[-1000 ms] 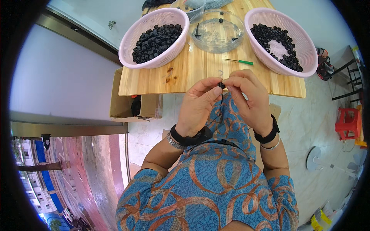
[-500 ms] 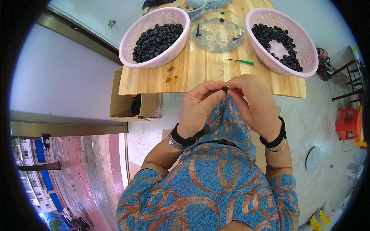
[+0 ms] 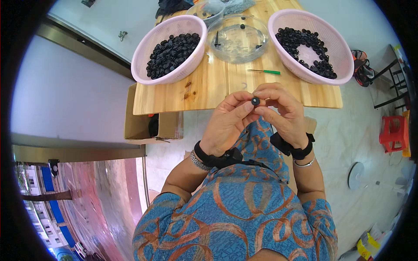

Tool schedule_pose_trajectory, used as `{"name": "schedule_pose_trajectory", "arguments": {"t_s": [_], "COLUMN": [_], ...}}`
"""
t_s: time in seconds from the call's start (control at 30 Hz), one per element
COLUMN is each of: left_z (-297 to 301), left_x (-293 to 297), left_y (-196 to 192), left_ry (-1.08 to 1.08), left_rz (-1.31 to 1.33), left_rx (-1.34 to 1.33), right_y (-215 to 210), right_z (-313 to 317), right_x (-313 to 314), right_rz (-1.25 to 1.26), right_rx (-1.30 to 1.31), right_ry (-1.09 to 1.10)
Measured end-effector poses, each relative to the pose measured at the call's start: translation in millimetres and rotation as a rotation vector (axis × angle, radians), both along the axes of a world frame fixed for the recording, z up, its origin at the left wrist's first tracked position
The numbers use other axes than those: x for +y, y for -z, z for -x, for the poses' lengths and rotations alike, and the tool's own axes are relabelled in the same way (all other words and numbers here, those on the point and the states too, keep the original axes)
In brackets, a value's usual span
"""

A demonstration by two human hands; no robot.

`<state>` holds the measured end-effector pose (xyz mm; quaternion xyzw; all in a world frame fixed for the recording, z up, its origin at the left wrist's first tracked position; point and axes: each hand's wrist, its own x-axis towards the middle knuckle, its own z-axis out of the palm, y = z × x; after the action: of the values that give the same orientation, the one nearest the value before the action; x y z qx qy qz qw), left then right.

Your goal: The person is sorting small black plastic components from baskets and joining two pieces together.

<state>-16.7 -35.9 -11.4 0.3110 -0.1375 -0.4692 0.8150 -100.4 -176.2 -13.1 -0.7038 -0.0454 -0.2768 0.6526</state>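
Note:
A small round black plastic part point(image 3: 255, 101) with a pale spot at its centre is held just past the table's front edge. My left hand point(image 3: 228, 116) pinches it from the left between thumb and forefinger. From the right, my right hand point(image 3: 285, 112) grips the same part with its fingertips, which partly cover its rim. Beyond my hands, a thin screwdriver with a green handle point(image 3: 271, 72) lies on the wooden table point(image 3: 222, 89).
A pink basket point(image 3: 138, 65) full of small black parts stands at the left. Another pink basket point(image 3: 346, 71), with black parts ringed around its bottom, stands at the right. Between them sits a clear round tray point(image 3: 237, 55) with a few black pieces. A cardboard box point(image 3: 172, 126) is below the table's left side.
The black part has been turned, so its round face with the pale centre shows now. My right hand has shifted slightly left and its fingers have changed their hold. The view has moved a little.

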Motion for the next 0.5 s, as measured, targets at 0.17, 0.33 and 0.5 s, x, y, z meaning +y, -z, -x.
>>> {"name": "schedule_pose_trajectory", "arguments": {"t_s": [0.17, 0.33, 0.5], "left_z": [4.6, 15.5, 22.2], "left_x": [-11.9, -25.2, -38.4], "left_y": [0.0, -0.6, 1.1], "left_ry": [0.036, -0.03, 0.001], "left_rz": [-0.008, -0.036, -0.062], "left_rx": [-0.039, -0.123, -0.157], "right_y": [16.4, 27.1, 30.1], "right_z": [2.5, 10.1, 22.5], "right_x": [-4.1, -9.0, -22.1], "right_rz": [-0.203, -0.254, -0.311], "right_rx": [-0.142, -0.189, -0.229], "right_ry": [-0.032, 0.008, 0.02]}}
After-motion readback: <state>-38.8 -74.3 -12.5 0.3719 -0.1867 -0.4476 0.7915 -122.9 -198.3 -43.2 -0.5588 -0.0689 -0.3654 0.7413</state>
